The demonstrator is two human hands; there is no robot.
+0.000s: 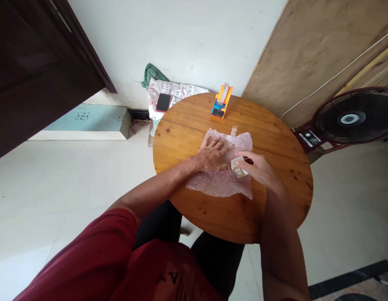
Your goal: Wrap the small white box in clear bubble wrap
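A sheet of pinkish bubble wrap [217,184] lies spread on the round wooden table [181,125]. My left hand [215,154] rests flat on it, fingers spread and holding nothing. In my right hand [259,169] is a small white and gold box [239,168], gripped between thumb and fingers over the right part of the wrap. A short strip of clear tape [234,131] sticks out at the wrap's far edge. Farther back on the table stands an orange and blue tape dispenser [221,102].
A phone [163,102] lies on a printed white sack [187,89] beyond the table's far left edge. To the right stands a dark fan [350,119]. A pale blue box [87,119] sits on the floor by the wall, left of the table.
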